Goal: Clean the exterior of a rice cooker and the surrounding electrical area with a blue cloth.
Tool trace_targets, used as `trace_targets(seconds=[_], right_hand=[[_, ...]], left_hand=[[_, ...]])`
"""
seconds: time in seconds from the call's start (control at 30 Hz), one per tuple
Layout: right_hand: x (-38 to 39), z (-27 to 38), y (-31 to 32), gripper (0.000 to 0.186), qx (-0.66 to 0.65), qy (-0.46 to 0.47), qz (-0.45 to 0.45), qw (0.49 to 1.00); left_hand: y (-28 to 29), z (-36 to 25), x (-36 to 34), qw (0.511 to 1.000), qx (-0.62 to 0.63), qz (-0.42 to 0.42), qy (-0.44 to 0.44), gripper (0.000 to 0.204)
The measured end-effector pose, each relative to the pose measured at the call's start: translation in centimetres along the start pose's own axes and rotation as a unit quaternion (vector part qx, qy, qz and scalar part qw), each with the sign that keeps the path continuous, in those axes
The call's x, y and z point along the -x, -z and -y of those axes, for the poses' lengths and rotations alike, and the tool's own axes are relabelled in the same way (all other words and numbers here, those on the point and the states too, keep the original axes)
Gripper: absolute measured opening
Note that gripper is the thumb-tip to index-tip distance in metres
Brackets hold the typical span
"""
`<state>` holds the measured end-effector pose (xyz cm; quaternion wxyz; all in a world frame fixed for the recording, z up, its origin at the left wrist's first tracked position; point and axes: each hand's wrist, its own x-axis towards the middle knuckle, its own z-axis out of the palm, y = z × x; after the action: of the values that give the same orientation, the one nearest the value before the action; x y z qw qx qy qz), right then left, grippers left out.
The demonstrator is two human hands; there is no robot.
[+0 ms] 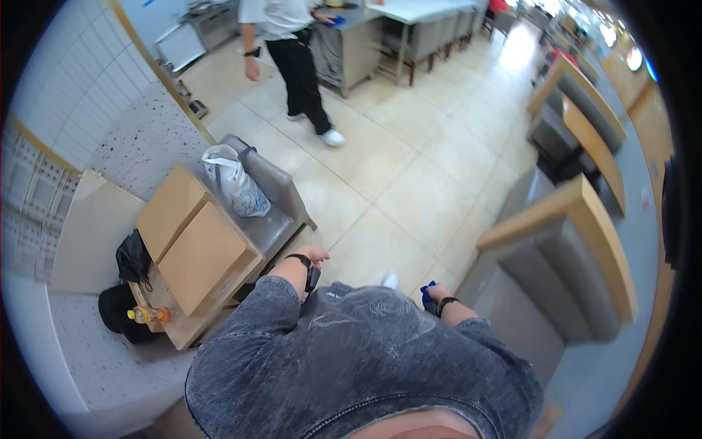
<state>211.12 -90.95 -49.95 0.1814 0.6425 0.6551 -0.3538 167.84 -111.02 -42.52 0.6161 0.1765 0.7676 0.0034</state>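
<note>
My left hand (315, 254) hangs at my side with a black watch on its wrist. It is closed around a small dark object (313, 279), whose kind I cannot tell, close to the corner of a grey bench seat (281, 192). At my right hip, my right hand (436, 294), which wears a dark wristband, grips a blue cloth (427, 295). My grey mottled shirt (365, 358) hides most of both forearms and everything below my waist except a white shoe tip (391, 281).
Two cardboard boxes (197, 252), a white plastic bag (235, 181), a black bag (133, 257) and a bottle of orange drink (148, 314) sit at my left. Grey booths with wooden tops (585, 219) line the right. Another person (289, 51) stands on the tiled floor (409, 168) ahead.
</note>
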Motion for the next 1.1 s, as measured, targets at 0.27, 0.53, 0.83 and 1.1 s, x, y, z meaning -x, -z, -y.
trace_targets(seconds=[0.27,0.53,0.83,1.1], right_hand=[[-11.8,24.2,10.7,0.027,0.067,0.242,0.207,0.945],[-20.0,50.4,15.5,0.044,0.304,0.450,0.152,0.826],[-28.3,71.6,21.1,0.032,0.123,0.327,0.258,0.901],[-39.6,92.3,14.1,0.016,0.111,0.249,0.346,0.898]], left_hand=[[7.4,-9.5,3.1,0.991,0.128,-0.032,-0.018,0.055],[24.7,-13.0,-7.7,0.935,0.333,-0.073,-0.095,0.054],[43.5,-14.2,-11.5,0.936,0.332,-0.113,-0.029,0.056],[59.8,-6.7,-11.9,0.887,0.408,-0.208,-0.058,0.035]])
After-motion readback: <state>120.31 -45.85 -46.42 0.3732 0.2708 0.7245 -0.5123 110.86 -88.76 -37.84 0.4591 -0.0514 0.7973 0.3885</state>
